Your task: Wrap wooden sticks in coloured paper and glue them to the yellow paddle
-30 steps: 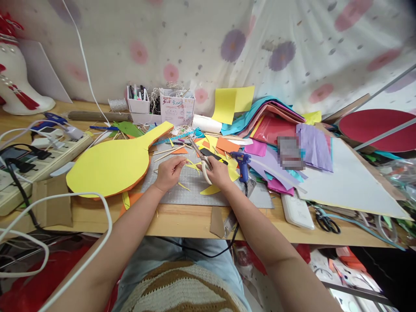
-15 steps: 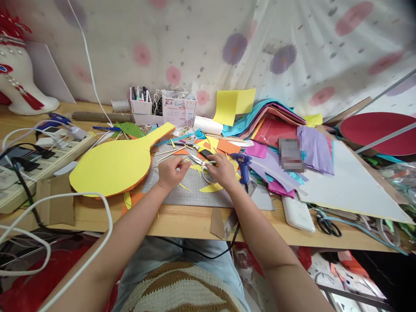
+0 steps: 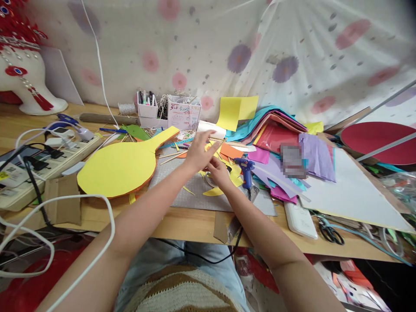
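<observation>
My left hand (image 3: 199,151) reaches over the grey cutting mat, with its fingers stretched out and spread above the paper scraps. Close in front of it, my right hand (image 3: 219,172) is curled, its fingertips near or under the left hand. Whatever the right fingers hold is hidden; no scissor blades show. A pale ring (image 3: 210,181) lies by the right hand's near side. Yellow paper offcuts (image 3: 214,190) are strewn around both hands. Just right of them stands a blue glue gun (image 3: 246,171). The large yellow paddle-shaped paper piece (image 3: 118,169) lies left of the mat.
A power strip (image 3: 48,169) with cables fills the left side, and a white cable loops in front. Pen boxes (image 3: 184,115) stand at the back. Coloured paper sheets (image 3: 269,119), a white power bank (image 3: 300,221) and black-handled scissors (image 3: 331,232) lie to the right.
My left hand has moved right and forward, and its fingers have spread. The scissors seen at my right hand earlier are now hidden. The view has shifted slightly.
</observation>
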Demonstrator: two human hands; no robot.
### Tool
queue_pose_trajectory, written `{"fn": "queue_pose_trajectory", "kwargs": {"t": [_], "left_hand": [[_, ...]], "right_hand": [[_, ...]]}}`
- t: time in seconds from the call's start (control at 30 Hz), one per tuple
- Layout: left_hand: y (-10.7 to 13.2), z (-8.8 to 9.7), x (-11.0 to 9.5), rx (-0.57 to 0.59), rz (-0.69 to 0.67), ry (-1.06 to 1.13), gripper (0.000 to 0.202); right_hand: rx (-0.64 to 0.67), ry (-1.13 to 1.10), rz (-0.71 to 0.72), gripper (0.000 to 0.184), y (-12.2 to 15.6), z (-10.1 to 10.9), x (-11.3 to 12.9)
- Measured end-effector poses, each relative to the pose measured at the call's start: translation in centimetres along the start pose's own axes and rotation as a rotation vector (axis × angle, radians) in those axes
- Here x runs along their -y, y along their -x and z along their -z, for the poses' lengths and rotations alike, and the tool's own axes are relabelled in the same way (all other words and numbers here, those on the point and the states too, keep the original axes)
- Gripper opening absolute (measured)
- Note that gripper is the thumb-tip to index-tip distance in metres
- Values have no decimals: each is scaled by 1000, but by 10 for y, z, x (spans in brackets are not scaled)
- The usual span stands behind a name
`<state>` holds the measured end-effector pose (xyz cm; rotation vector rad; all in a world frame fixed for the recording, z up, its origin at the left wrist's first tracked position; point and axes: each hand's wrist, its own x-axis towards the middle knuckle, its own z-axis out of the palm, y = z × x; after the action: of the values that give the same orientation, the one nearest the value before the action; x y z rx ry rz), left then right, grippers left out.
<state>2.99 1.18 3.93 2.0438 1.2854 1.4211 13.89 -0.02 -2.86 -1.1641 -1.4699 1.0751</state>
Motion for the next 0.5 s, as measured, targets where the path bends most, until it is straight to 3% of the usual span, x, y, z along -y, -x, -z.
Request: {"fn": "queue_pose_trajectory", "kwargs": {"t": [0.13,0.23,0.3,0.4,0.5], "left_hand": [[-25,50,40,-34,167,-282,25],[-28,88,70,33,393,-557,39],[-23,106,88,81,469,-732,53],[-15,119,107,219,566,-935,85],[-12,119,119,375,624,-988,99]], "right_hand": [[9,-50,-165,18,3,5,1],[77,107,-207,5,0,3,0],[131,300,-184,11,-4,-3,2],[198,664,-120,21,-12,-22,10],[228,973,-136,36,-21,-50,17]]}}
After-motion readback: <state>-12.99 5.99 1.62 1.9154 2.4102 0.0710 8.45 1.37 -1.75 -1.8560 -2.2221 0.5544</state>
